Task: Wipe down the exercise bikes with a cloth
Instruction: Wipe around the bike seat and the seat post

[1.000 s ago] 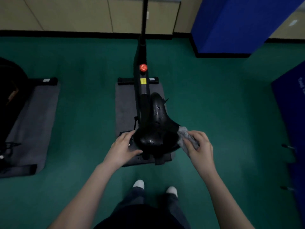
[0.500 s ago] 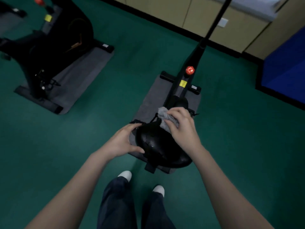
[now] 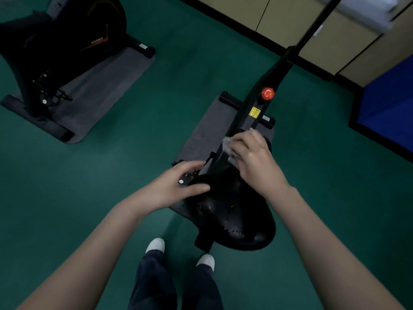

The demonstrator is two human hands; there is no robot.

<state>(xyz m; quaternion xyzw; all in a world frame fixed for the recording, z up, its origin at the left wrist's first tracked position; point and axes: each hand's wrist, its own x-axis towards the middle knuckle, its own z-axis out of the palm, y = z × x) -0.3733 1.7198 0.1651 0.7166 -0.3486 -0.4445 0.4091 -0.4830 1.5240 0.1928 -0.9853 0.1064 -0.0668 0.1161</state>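
My right hand [image 3: 257,162] curls its fingers round the grey cloth [image 3: 228,145] and presses it on the nose of the saddle [image 3: 241,224]. My left hand [image 3: 176,186] grips the saddle's left edge, thumb on top. The saddle's long axis runs away from me, nose toward the red knob [image 3: 267,93].

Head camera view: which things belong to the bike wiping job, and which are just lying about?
Job: cloth in right hand, left hand, saddle, near bike, second bike.
Lying about: grey floor mats, blue pad, wall cabinets.
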